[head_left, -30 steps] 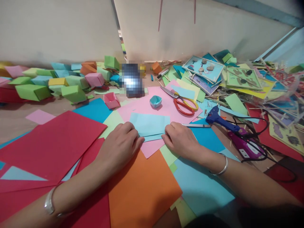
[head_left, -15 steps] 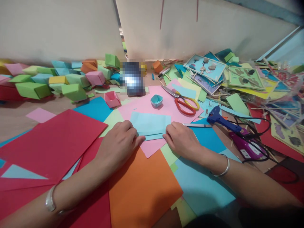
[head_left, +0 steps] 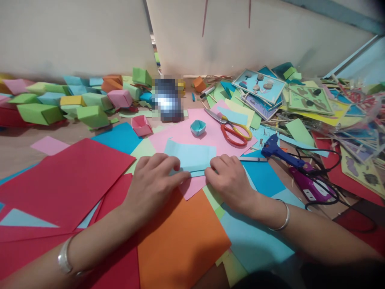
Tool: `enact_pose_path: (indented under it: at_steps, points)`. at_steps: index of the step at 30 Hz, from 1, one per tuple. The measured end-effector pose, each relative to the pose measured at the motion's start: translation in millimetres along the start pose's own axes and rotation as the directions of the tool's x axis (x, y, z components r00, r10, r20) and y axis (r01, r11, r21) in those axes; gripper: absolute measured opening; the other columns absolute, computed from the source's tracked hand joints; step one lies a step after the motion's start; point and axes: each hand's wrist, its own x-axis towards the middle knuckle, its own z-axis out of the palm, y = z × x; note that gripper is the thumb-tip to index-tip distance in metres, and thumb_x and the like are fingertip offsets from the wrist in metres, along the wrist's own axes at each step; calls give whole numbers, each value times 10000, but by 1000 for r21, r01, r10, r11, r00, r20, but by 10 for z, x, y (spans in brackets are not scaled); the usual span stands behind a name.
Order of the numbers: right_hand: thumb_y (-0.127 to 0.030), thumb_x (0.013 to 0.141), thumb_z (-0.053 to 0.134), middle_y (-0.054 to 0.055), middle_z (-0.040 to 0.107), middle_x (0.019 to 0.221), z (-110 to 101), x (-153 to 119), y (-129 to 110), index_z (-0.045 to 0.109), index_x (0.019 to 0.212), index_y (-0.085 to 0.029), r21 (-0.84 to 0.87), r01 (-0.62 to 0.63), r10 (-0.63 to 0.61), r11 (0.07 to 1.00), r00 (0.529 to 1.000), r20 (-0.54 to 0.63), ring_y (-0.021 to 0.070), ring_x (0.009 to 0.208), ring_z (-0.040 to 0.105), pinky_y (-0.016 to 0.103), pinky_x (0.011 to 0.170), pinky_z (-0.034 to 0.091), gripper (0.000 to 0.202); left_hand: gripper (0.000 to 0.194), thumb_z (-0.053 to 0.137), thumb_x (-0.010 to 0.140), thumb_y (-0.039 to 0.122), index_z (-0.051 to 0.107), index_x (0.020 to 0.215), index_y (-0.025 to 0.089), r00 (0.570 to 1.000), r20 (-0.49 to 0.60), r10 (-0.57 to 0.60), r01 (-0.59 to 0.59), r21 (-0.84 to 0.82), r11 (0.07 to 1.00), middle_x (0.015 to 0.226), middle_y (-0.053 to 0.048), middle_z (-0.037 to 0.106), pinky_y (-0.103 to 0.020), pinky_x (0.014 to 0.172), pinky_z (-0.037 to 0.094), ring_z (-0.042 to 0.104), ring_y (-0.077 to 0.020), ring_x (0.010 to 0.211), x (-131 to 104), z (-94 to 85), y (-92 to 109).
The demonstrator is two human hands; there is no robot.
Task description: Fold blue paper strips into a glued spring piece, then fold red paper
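Observation:
A light blue sheet of paper (head_left: 192, 155) lies over pink paper in the middle, its near edge folded up in a narrow strip. My left hand (head_left: 158, 176) grips the fold at its left end, thumb stretched along the crease. At the right end, my right hand (head_left: 227, 178) pinches the same fold with curled fingers. Just beyond the sheet sits a small light blue folded paper box (head_left: 198, 127). A pink paper box (head_left: 141, 125) stands farther left. Scissors with red and yellow handles (head_left: 234, 134) lie to the right, beyond my right hand.
Red sheets (head_left: 69, 180) spread at left, with an orange sheet (head_left: 183, 241) in front. A blue glue gun (head_left: 282, 151) and its black cord lie at right, near a cutter (head_left: 254, 159). Paper boxes (head_left: 93, 116) line the back left; framed pictures (head_left: 260, 86) are piled back right.
My left hand has slid a little right along the fold, its thumb farther inward. My right hand's fingers have curled more. The blue sheet's far left corner has lifted slightly.

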Motion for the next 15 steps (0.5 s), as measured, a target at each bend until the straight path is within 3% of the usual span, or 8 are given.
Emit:
enact_pose_path:
  at_steps: [3,8,11,15]
  points:
    - [-80,930,558,46,547,691,-2,11,-23,608,710,-188,27,89,-88,996,996,-33,215,723,375,359,662,219,250,249,572,931,179,702,742,274,995,7,97,-97,12,995,681,-7,630,-392,666,307,545,-240,742,18,-34,45]
    - [-175,1013,504,20,542,681,-4,20,-88,685,951,-165,50,158,-156,986,987,-40,207,715,386,358,634,178,191,243,542,906,111,656,722,221,979,76,188,-193,74,978,659,3,578,-397,667,300,503,-213,668,22,-37,42]
    - [-153,997,515,38,561,698,-46,-3,-118,682,852,-146,20,160,-160,987,987,17,207,711,396,362,628,165,221,245,548,867,68,619,682,211,973,125,194,-207,104,973,659,6,565,-397,675,301,502,-203,666,12,-39,49]
    - [-78,911,569,63,577,697,-141,-64,-109,659,723,-142,-49,145,-134,988,975,178,213,698,432,365,626,169,218,246,525,860,58,614,685,207,968,161,191,-208,101,973,664,-1,564,-395,657,285,503,-202,656,8,-58,55]
